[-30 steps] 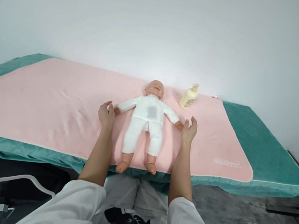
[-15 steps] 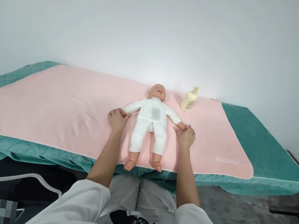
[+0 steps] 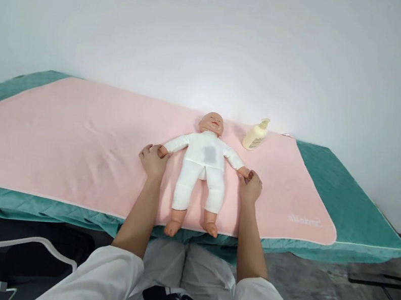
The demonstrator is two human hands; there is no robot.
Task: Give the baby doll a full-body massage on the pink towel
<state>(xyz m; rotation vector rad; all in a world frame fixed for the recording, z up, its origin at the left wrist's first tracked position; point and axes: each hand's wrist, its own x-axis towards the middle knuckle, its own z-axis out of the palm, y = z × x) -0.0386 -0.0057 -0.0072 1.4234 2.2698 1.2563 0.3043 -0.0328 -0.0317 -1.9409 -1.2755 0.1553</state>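
Note:
A baby doll [image 3: 206, 149] with a white cloth body lies on its back on a pink mat [image 3: 70, 148], its head toward the wall and its feet at the near edge. Both of its arms are spread out to the sides. My left hand [image 3: 153, 160] is closed around the doll's hand on the left. On the other side, my right hand [image 3: 251, 187] grips the doll's other hand between thumb and fingers. Parts of the doll's hands are hidden by my fingers.
A cream pump bottle [image 3: 254, 136] stands on the mat to the right of the doll's head. Beneath the mat is a green padded table cover [image 3: 353, 201]. A white wall [image 3: 219, 35] rises behind. Something black [image 3: 47, 262] with a pale edge sits low at left.
My left hand has shifted slightly to the left with the doll's hand in it. The whole view has tilted a little. Both hands keep their hold.

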